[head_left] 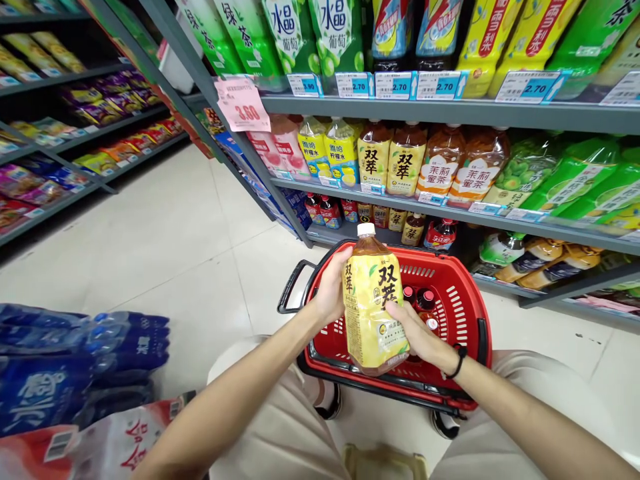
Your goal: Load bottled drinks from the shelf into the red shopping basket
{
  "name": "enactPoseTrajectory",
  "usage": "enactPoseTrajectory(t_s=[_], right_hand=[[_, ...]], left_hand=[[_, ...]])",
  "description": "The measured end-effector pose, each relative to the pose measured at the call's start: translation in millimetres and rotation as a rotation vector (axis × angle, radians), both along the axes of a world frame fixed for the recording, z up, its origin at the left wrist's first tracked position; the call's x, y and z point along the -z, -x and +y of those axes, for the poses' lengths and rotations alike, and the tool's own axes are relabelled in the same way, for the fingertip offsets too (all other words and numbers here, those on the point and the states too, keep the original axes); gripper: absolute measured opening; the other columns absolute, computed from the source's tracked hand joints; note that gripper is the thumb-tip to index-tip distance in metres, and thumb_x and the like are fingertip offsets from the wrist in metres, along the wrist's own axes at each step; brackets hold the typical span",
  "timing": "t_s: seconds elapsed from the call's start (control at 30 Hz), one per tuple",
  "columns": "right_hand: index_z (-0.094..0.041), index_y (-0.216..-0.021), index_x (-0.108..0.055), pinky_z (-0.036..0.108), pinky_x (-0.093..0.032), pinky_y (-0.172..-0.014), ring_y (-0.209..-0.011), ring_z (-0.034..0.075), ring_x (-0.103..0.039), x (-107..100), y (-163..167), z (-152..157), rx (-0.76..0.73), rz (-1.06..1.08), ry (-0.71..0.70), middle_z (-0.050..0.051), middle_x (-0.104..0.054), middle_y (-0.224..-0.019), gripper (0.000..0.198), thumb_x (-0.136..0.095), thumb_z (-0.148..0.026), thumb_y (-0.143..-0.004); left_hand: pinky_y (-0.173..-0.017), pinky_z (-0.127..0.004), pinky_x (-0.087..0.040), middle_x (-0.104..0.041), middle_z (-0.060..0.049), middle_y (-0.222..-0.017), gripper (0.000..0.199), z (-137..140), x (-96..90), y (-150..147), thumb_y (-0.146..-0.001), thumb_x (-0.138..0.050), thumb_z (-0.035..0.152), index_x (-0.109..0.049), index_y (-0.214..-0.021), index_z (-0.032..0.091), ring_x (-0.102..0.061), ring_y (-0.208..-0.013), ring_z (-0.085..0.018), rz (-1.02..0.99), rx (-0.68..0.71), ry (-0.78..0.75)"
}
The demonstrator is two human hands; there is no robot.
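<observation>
Our left grip clasps a yellow-labelled bottle by its upper side, our right grip its lower front; we hold it white-cap-up above the red basket, where red-capped bottles stand.

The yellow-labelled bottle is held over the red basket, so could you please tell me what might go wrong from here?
If the left hand or right hand slipped, the yellow-labelled bottle might drop onto the smaller bottles inside the red basket. Its lower end also overlaps the basket's near side in this view, so it could knock the rim if lowered there.
</observation>
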State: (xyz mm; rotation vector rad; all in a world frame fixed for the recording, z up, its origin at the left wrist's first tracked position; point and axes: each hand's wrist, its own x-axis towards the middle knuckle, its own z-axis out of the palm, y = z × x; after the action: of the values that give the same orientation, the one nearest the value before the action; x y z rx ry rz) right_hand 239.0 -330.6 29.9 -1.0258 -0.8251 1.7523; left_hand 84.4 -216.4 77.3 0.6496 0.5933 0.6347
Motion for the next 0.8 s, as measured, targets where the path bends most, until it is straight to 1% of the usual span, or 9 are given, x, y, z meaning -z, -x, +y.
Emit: enactPoseTrajectory(t_s=[0.1,0.2,0.27,0.37,0.47,0.53,0.63,0.7,0.8], right_hand=[[-0.015,-0.111,-0.079,0.038,-0.067,-0.082,-0.098,0.031,-0.080,2.7,0.7,3.1,0.041,0.162,0.132,0.013,-0.082,-0.103,0.073,-0.073,-0.082,-0.083],[-0.017,-0.109,-0.079,0.039,-0.068,-0.072,-0.093,0.033,-0.080,-2.3,0.1,7.8,0.135,0.304,0.221,0.013,-0.081,-0.098,0.072,-0.076,-0.081,-0.077],[-0.018,-0.115,-0.078,0.036,-0.065,-0.060,-0.085,0.031,-0.079,-5.6,-1.4,10.7,0.169,0.350,0.223,0.011,-0.081,-0.095,0.068,-0.075,-0.076,-0.080],[-0.015,-0.125,-0.073,0.034,-0.055,-0.041,-0.068,0.030,-0.075,-6.3,-4.1,13.4,0.128,0.401,0.260,0.013,-0.080,-0.092,0.070,-0.062,-0.075,-0.090],[-0.011,-0.123,-0.071,0.032,-0.046,-0.032,-0.055,0.028,-0.070,-4.9,-6.1,14.6,0.090,0.443,0.297,0.016,-0.078,-0.088,0.075,-0.048,-0.077,-0.094],[-0.010,-0.117,-0.072,0.030,-0.045,-0.034,-0.055,0.028,-0.070,-6.3,-7.8,15.3,0.047,0.476,0.275,0.017,-0.078,-0.087,0.077,-0.047,-0.078,-0.093],[-0.010,-0.112,-0.072,0.035,-0.058,-0.050,-0.064,0.029,-0.075,-12.7,-11.4,17.0,0.002,0.513,0.219,0.018,-0.079,-0.091,0.071,-0.057,-0.075,-0.089],[-0.011,-0.116,-0.072,0.039,-0.063,-0.062,-0.071,0.029,-0.077,-17.0,-13.5,18.2,0.035,0.505,0.190,0.016,-0.080,-0.096,0.063,-0.066,-0.066,-0.086],[-0.016,-0.125,-0.071,0.041,-0.066,-0.067,-0.083,0.030,-0.079,-17.7,-13.3,18.0,0.094,0.434,0.143,0.014,-0.081,-0.109,0.059,-0.075,-0.058,-0.084]], left_hand=[[-0.105,-0.052,-0.056,-0.080,-0.017,-0.117,0.067,2.1,2.7,1.6,-0.086,-0.069,0.064,-0.075,-0.127,0.011,-0.074,-0.114,-0.041,-0.014,0.001,0.041],[-0.109,-0.052,-0.053,-0.079,-0.016,-0.122,0.066,3.3,3.1,2.4,-0.092,-0.063,0.062,-0.073,-0.133,0.011,-0.073,-0.118,-0.041,-0.021,0.041,0.042],[-0.112,-0.052,-0.051,-0.078,-0.016,-0.125,0.066,3.2,3.5,0.3,-0.096,-0.060,0.063,-0.071,-0.137,0.012,-0.071,-0.122,-0.040,0.001,0.040,0.035],[-0.115,-0.048,-0.049,-0.077,-0.014,-0.129,0.056,1.8,6.8,-5.8,-0.101,-0.061,0.056,-0.071,-0.138,0.014,-0.069,-0.126,-0.036,0.034,-0.043,-0.015],[-0.113,-0.045,-0.050,-0.077,-0.012,-0.130,0.051,1.1,10.7,-10.1,-0.098,-0.070,0.054,-0.073,-0.132,0.017,-0.068,-0.126,-0.034,0.086,-0.104,-0.044],[-0.107,-0.042,-0.053,-0.076,-0.012,-0.130,0.054,2.4,11.1,-9.9,-0.095,-0.074,0.058,-0.074,-0.130,0.018,-0.069,-0.123,-0.033,0.135,-0.119,-0.036],[-0.100,-0.040,-0.055,-0.077,-0.014,-0.125,0.056,7.7,8.0,-6.1,-0.091,-0.076,0.060,-0.075,-0.125,0.016,-0.070,-0.117,-0.032,0.151,-0.171,-0.018],[-0.099,-0.042,-0.055,-0.078,-0.015,-0.119,0.059,12.4,5.1,-3.2,-0.090,-0.073,0.064,-0.075,-0.120,0.014,-0.071,-0.115,-0.033,0.114,-0.180,0.007],[-0.099,-0.044,-0.055,-0.079,-0.016,-0.110,0.064,18.4,1.0,-0.9,-0.089,-0.069,0.070,-0.076,-0.113,0.012,-0.072,-0.111,-0.034,0.062,-0.169,0.060]])
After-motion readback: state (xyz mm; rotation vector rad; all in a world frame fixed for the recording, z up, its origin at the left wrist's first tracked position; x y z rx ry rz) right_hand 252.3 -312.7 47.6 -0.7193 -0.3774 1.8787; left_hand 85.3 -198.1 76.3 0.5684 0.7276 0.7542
